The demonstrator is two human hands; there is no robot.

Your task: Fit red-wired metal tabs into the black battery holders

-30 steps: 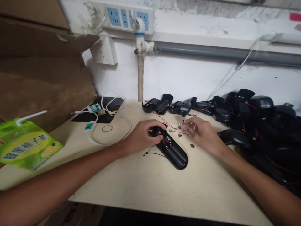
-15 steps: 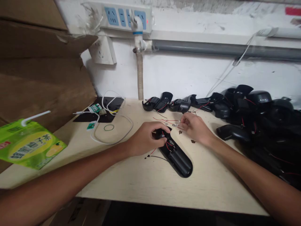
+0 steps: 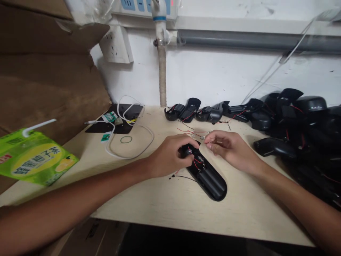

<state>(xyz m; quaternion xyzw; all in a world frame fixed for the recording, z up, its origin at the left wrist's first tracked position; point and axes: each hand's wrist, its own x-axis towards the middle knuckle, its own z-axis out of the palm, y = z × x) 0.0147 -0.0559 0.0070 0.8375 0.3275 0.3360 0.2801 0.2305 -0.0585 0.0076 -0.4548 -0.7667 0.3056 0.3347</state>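
A long black plastic housing (image 3: 211,181) with red wires inside lies slanted on the pale table. My left hand (image 3: 172,154) grips its upper end between thumb and fingers. Just right of that end is my right hand (image 3: 227,147), its thumb and index fingertips close together; whatever they may pinch is too small to make out. Behind the fingertips lie small round metal parts (image 3: 193,136) with red wires. A thin black wire (image 3: 186,177) sticks out at the housing's left side.
Black housings (image 3: 274,145) are heaped at the right, with more (image 3: 190,109) along the wall. On the left are a white cable (image 3: 145,153), a dark sheet (image 3: 93,128), a green ring (image 3: 126,139), a green drink pouch (image 3: 39,156) and a cardboard box (image 3: 48,85).
My right hand has moved from the small metal parts toward the housing's upper end. My left hand keeps its hold on the housing. The camera view has shifted slightly.
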